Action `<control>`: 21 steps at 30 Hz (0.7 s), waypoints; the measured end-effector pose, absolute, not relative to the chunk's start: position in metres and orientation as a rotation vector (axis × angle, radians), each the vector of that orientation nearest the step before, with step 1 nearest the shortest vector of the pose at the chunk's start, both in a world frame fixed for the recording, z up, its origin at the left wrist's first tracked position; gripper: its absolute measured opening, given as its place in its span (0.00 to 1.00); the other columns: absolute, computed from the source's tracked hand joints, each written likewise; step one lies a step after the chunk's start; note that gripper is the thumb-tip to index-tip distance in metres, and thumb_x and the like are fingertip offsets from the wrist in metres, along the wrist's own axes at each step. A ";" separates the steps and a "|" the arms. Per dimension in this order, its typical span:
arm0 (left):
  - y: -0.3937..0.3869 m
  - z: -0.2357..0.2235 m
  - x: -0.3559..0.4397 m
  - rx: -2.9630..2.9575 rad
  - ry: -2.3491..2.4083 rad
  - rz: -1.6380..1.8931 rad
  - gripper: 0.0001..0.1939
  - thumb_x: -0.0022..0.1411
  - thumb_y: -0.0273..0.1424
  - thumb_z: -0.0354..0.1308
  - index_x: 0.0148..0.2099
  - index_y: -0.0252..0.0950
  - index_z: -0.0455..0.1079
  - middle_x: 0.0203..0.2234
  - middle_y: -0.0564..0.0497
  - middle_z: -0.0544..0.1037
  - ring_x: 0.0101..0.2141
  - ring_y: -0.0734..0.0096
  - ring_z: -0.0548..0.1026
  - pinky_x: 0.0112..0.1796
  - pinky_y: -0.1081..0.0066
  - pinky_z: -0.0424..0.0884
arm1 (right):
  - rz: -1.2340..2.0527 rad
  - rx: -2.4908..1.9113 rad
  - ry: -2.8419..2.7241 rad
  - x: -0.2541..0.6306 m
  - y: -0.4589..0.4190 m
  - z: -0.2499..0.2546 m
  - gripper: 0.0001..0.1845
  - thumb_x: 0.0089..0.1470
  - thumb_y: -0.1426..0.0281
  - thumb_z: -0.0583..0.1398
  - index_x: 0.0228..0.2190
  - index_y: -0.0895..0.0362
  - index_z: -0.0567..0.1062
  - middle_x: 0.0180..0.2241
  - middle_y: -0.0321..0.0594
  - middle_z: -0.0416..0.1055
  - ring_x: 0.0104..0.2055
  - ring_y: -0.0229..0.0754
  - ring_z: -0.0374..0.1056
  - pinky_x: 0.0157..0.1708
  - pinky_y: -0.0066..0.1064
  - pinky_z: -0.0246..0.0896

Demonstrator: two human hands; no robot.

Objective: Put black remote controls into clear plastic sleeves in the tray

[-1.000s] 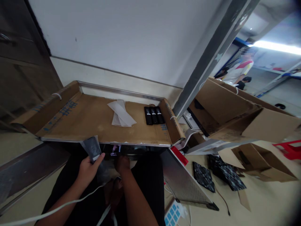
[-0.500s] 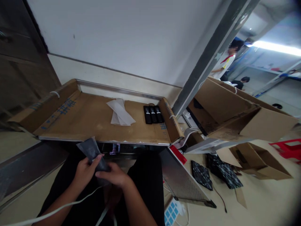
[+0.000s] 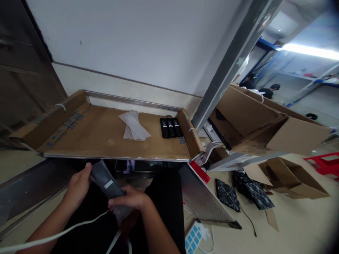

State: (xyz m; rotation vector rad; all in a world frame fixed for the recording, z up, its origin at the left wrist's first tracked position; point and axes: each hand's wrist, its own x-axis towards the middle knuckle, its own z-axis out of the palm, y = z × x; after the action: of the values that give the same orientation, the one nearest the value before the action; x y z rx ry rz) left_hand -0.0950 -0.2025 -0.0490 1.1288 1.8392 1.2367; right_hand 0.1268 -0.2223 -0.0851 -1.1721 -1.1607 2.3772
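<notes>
Both hands grip a dark bagged bar (image 3: 107, 184) with a white label, low in the view over my lap. My left hand (image 3: 77, 186) is closed on its upper left end. My right hand (image 3: 130, 198) is closed around its lower right end. Ahead lies a cardboard-lined tray (image 3: 87, 135). On it rest folded white sheets (image 3: 134, 126) and three black bars (image 3: 171, 127) side by side at the right end.
A white cable (image 3: 53, 238) crosses my left forearm. Open cardboard boxes (image 3: 265, 123) stand to the right. Black patterned pads (image 3: 243, 195), a metal panel (image 3: 205, 201) and a power strip (image 3: 194, 240) lie on the floor. People are far back right.
My left hand has slid to the bar's upper end and my right hand has come up to grip its lower end. The bar now lies slanted across my lap.
</notes>
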 end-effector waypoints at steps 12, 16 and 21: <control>-0.207 -0.016 -0.099 1.618 1.868 1.162 0.24 0.61 0.52 0.50 0.37 0.47 0.84 0.39 0.50 0.84 0.46 0.47 0.81 0.51 0.55 0.74 | 2.577 -0.953 -1.047 0.123 -0.225 -0.087 0.40 0.30 0.58 0.80 0.45 0.58 0.77 0.34 0.38 0.78 0.26 0.38 0.75 0.26 0.29 0.71; -0.208 0.006 -0.096 1.526 1.840 1.089 0.24 0.60 0.55 0.50 0.36 0.51 0.84 0.32 0.53 0.84 0.43 0.46 0.82 0.51 0.54 0.76 | 2.580 -0.978 -1.056 0.122 -0.224 -0.075 0.42 0.25 0.58 0.80 0.43 0.57 0.76 0.33 0.35 0.78 0.25 0.38 0.74 0.27 0.30 0.72; -0.211 0.027 -0.097 1.617 1.785 1.097 0.20 0.56 0.57 0.53 0.35 0.59 0.83 0.32 0.57 0.84 0.36 0.50 0.82 0.42 0.57 0.79 | 2.527 -0.990 -1.101 0.120 -0.223 -0.076 0.41 0.23 0.57 0.80 0.40 0.58 0.76 0.29 0.33 0.77 0.25 0.37 0.74 0.29 0.29 0.70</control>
State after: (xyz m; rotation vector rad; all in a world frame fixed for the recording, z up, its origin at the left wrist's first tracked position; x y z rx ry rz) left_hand -0.0966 -0.2108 0.0274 1.6168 1.7845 1.0967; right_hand 0.1197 -0.2228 -0.0759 -0.9899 -1.1006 2.5271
